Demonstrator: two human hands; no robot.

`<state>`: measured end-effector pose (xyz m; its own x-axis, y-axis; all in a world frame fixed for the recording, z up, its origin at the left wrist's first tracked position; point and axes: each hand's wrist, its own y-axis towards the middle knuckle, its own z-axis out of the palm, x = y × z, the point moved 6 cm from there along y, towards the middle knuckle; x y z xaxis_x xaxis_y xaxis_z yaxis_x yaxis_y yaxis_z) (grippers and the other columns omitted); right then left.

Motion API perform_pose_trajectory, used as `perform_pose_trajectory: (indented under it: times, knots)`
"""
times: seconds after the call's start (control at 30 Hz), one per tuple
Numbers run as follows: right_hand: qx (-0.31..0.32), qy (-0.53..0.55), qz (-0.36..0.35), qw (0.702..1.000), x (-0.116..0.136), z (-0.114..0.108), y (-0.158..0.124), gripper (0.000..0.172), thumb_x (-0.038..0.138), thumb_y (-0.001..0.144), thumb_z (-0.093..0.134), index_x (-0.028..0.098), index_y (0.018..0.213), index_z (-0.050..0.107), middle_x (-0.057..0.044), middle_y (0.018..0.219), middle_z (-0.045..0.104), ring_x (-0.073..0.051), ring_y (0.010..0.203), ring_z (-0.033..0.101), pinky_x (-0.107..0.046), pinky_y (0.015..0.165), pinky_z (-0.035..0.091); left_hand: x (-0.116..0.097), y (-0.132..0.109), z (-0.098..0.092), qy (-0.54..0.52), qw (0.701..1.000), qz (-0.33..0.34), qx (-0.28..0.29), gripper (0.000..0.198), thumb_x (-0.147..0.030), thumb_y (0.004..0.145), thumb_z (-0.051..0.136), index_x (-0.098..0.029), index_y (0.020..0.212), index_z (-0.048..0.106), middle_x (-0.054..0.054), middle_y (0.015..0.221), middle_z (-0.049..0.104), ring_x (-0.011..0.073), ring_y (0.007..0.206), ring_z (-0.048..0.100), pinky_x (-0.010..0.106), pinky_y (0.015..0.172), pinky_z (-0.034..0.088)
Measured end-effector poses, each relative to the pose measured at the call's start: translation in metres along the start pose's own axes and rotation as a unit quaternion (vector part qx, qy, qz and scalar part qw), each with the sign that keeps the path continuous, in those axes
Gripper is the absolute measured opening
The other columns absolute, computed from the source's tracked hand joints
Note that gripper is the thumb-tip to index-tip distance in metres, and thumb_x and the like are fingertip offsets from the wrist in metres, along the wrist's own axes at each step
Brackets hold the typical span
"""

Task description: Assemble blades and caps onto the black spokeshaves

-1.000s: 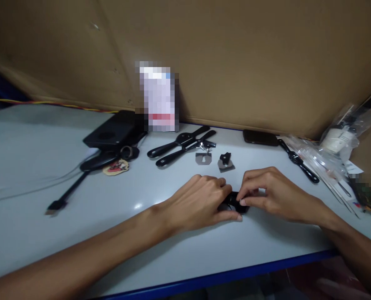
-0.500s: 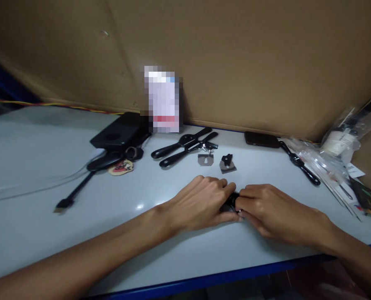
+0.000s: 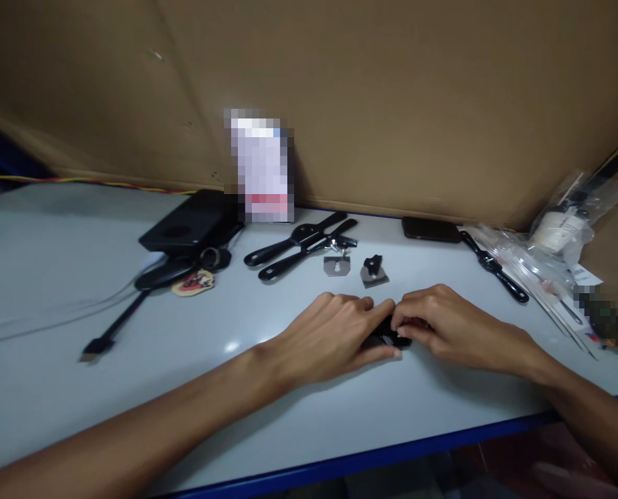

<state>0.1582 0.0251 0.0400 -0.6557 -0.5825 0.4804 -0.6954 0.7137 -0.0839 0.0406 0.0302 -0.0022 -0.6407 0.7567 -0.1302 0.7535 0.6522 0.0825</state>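
Near the front of the table my left hand (image 3: 334, 333) is closed over a glossy black metal piece (image 3: 399, 341), which looks like a spokeshave and is mostly hidden. My right hand (image 3: 438, 322) pinches at its right part; what the fingertips grip is too small to make out. Just beyond lie two flat steel blades, one with a keyhole slot (image 3: 336, 266) and one with a small black cap (image 3: 374, 265) on top. Two black spokeshaves (image 3: 282, 274) rest side by side behind my left hand, with small bright screws (image 3: 334, 246) beside them.
Another black spokeshave (image 3: 496, 268) lies right, near plastic bags and thin rods. A dark phone (image 3: 431, 229) rests by the cardboard wall (image 3: 392, 104). On the left are a black box (image 3: 184, 225) and a cable with a plug (image 3: 98, 346). A blurred card (image 3: 261, 166) stands behind.
My right hand has lifted slightly and its fingertips have shifted into a pinch, so more of the black piece shows. My left hand stays over it. The view has shifted a little.
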Motion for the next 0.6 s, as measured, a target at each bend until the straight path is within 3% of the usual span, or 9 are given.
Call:
perform_pose_trajectory:
  times: [0.17,0.43,0.6]
  knots:
    - [-0.033,0.026,0.052,0.998,-0.003,0.004,0.001,0.018,0.002,0.082,0.053,0.018,0.081,0.061,0.006,0.063,0.055,-0.010,0.059,0.044,-0.025,0.061,0.031,0.005,0.000,0.002,-0.017,1.000,-0.018,-0.009,0.048,-0.065,0.098,0.046,-0.021,0.107,0.063,0.003,0.077,0.066,0.0201,0.060,0.060,0.029,0.051,0.027]
    - [-0.071,-0.054,0.076,0.993,0.001,0.012,-0.002,0.015,0.007,0.084,0.049,0.017,0.091,0.058,0.002,0.068,0.059,-0.012,0.057,0.045,-0.028,0.057,0.031,0.010,0.002,0.002,-0.028,0.999,-0.022,-0.025,0.037,-0.054,0.099,0.051,-0.021,0.112,0.063,0.003,0.078,0.070,0.0198,0.061,0.063,0.029,0.052,0.025]
    - [0.007,-0.019,0.044,0.999,0.000,0.007,-0.001,0.014,0.009,0.089,0.055,0.018,0.093,0.064,0.002,0.070,0.062,-0.013,0.063,0.052,-0.026,0.059,0.033,0.012,0.001,0.004,-0.025,0.999,-0.007,-0.025,0.046,-0.063,0.098,0.047,-0.021,0.104,0.064,0.001,0.072,0.069,0.0179,0.055,0.060,0.029,0.052,0.021]
